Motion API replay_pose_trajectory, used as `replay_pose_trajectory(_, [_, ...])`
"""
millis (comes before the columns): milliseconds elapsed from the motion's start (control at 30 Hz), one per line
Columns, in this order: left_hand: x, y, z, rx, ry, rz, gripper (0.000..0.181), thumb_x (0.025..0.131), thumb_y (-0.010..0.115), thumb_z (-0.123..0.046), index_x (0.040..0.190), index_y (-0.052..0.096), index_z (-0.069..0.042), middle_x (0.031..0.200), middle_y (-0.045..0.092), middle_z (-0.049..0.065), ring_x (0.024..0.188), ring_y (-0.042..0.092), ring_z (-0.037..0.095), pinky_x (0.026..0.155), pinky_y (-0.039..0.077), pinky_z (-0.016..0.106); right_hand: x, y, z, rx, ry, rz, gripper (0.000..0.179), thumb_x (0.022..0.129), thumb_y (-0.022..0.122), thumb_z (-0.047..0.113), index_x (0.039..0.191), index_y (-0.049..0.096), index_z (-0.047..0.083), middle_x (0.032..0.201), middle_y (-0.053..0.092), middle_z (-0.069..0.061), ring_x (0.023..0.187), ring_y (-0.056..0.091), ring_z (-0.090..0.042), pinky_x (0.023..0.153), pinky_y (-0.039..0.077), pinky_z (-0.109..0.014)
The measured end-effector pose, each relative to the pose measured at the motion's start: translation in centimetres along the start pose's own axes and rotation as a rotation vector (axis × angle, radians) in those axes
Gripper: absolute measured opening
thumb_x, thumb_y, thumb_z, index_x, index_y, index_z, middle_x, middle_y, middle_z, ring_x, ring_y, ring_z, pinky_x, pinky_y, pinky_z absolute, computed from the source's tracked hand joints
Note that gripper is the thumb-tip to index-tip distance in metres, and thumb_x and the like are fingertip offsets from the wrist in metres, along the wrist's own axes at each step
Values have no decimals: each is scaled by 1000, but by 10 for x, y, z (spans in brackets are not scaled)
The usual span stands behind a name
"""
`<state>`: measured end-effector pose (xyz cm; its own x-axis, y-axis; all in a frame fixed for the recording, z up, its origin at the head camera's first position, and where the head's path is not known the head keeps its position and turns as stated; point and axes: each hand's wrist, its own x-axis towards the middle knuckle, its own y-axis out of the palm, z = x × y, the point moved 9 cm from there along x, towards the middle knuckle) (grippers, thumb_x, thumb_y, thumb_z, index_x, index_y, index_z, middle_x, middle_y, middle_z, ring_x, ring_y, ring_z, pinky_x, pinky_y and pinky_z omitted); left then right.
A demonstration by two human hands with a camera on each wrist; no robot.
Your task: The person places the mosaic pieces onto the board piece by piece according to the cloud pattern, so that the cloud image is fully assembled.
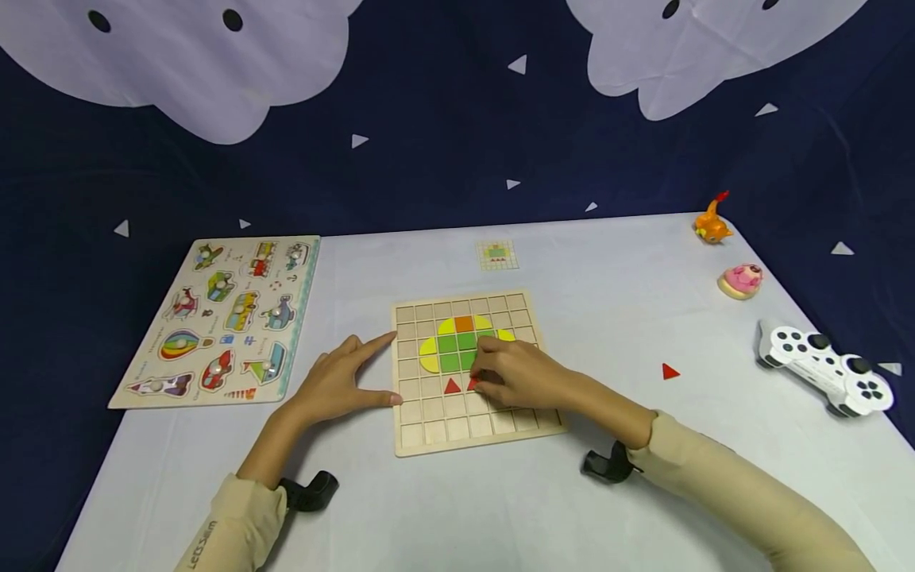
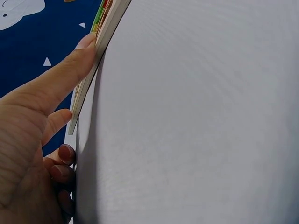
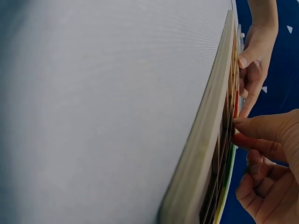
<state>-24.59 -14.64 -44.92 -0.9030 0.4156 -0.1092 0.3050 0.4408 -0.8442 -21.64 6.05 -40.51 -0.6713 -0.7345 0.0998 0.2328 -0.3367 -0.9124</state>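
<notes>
A wooden grid board (image 1: 422,435) lies on the table between the hands. Set in its cells are green squares (image 1: 448,343), an orange square (image 1: 464,324), yellow rounded pieces (image 1: 429,361) and a red triangle (image 1: 452,387). My left hand (image 1: 329,387) touches the board's left edge with extended thumb and index finger, the thumb lower. Over the board's middle, my right hand (image 1: 525,373) pinches a second red triangle (image 1: 472,384) between thumb and index finger, down at a cell. That hand partly covers this triangle and the pieces at the right.
Behind the board lies a small pattern card (image 1: 496,255). A picture puzzle board (image 1: 214,322) is at the left. Rightward are a loose red triangle (image 1: 669,371), a white game controller (image 1: 825,369), a pink figurine (image 1: 741,281) and an orange figurine (image 1: 712,222).
</notes>
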Motion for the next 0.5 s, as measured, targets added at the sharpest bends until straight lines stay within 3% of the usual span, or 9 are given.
replay_pose_trajectory(300, [0, 2, -1, 3, -3, 5, 100, 68, 83, -60, 152, 42, -24, 86, 46, 2, 67, 36, 16, 68, 29, 33, -6, -8, 3, -19, 1, -21, 14, 88, 75, 19, 98, 77, 9, 89, 58, 2, 70, 50, -4, 66, 46, -21])
replay_pose_trajectory(500, [-1, 1, 0, 5, -8, 6, 101, 68, 83, -60, 153, 41, -25, 87, 46, 3, 68, 36, 17, 68, 29, 33, -31, -28, -12, -36, 45, -69, 17, 87, 75, 17, 101, 75, 7, 92, 58, 0, 71, 49, -6, 67, 47, -23])
